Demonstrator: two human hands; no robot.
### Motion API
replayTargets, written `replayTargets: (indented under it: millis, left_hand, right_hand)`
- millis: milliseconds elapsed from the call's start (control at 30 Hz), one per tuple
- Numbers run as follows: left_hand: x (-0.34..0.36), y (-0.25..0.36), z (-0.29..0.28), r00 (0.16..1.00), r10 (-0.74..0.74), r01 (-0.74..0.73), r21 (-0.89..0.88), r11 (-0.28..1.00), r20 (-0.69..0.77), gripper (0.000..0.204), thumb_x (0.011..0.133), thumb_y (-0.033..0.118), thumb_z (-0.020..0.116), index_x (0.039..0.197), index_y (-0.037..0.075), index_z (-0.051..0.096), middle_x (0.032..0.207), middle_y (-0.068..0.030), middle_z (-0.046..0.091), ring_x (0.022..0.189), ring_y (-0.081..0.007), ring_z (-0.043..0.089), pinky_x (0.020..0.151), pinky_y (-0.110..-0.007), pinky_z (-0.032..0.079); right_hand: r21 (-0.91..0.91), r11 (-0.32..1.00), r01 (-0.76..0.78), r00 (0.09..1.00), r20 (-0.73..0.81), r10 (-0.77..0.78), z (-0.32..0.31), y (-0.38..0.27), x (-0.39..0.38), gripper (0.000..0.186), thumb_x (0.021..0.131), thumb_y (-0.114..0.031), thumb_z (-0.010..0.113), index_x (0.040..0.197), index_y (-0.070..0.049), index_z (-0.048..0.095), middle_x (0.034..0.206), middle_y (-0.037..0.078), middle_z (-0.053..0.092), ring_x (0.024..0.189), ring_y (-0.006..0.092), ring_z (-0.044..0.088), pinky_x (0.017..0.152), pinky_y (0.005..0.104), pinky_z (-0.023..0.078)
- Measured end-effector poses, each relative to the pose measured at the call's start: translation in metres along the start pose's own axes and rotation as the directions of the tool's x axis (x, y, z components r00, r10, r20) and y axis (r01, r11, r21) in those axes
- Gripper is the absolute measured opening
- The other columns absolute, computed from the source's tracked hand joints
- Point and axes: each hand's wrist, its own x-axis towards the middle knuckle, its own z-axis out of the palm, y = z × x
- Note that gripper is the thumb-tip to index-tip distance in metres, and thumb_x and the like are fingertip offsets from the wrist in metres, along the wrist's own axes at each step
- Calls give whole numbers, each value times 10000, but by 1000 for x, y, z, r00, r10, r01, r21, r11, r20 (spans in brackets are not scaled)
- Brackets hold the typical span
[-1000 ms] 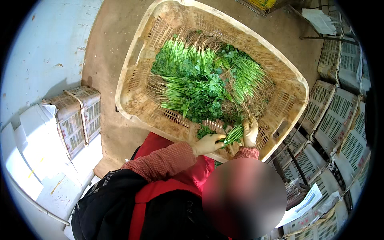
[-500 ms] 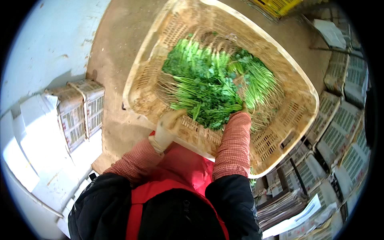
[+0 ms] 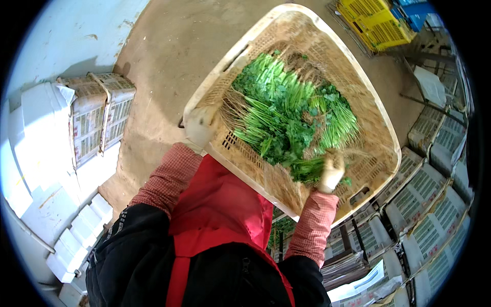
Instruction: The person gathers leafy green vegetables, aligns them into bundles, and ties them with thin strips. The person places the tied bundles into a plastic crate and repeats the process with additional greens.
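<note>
Basket: stained, slotted plastic basket (image 3: 376,123), tilted in view; best steadied at its rim.
Greens: rooted leafy bunches (image 3: 286,97) lie inside, in differing directions.
Near bunch: small bunch (image 3: 307,170) at the basket's near side; advisable to lay it flat, stems aligned, leaves uncrushed.
Left hand: blurred left hand (image 3: 198,127) at the left corner; grip cannot be determined.
Right hand: right hand (image 3: 333,171) beside the near bunch's stems; blur leaves its grip unconfirmed.

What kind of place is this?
Probably a room for sorting or packing vegetables: a big plastic crate holds bunches of leafy greens with their roots on, and many slatted crates stand along the right.
</note>
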Motion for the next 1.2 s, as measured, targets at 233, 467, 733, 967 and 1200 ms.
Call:
replayTargets:
  millis: [233, 467, 733, 967, 1200]
  left_hand:
    - [1, -5, -1, 999, -51, 51, -50, 997, -1, 282, 719, 36, 620, 998, 79, 636, 839, -72, 657, 704, -217, 627, 642, -317, 489]
    - [4, 1, -13, 998, -58, 59, -31, 998, 32, 279, 720, 48, 624, 996, 88, 623, 800, -42, 640, 682, -189, 609, 636, -310, 471]
    - [3, -3, -7, 998, -70, 71, -43, 997, 5, 286, 716, 59, 626, 1001, 86, 620, 784, -30, 627, 699, -192, 601, 650, -314, 468]
    - [9, 0, -8, 995, -92, 95, -100, 990, 31, 223, 696, 31, 607, 917, 25, 639, 753, -97, 642, 637, -236, 612, 586, -322, 477]
    - [10, 0, -14, 995, -67, 72, -76, 994, 70, 273, 726, 52, 613, 999, 57, 613, 851, -44, 638, 726, -189, 609, 673, -303, 485]
  right_hand:
    - [-374, 531, 760, 610, 691, -386, 221, -3, 22, 260, 706, -166, 642, 930, -39, 613, 1191, 140, 532, 1141, 302, 455, 929, 426, 358]
    - [-469, 611, 638, 583, 813, 15, 281, 8, 34, 748, 771, -381, 643, 1359, -51, 319, 1200, 156, 522, 1102, 288, 494, 929, 407, 365]
    - [-612, 353, 708, 597, 785, 165, 317, 3, 12, 731, 752, -474, 618, 1287, -16, 423, 1188, 130, 534, 1080, 269, 505, 882, 441, 383]
    - [-645, 238, 726, 552, 753, 357, 365, 15, 18, 506, 813, -349, 555, 1194, -18, 525, 1168, 143, 554, 1092, 300, 486, 875, 455, 361]
    - [-562, 289, 775, 540, 826, 161, 366, 27, 19, 170, 792, -213, 553, 839, -81, 650, 853, 84, 632, 817, 264, 571, 757, 406, 378]
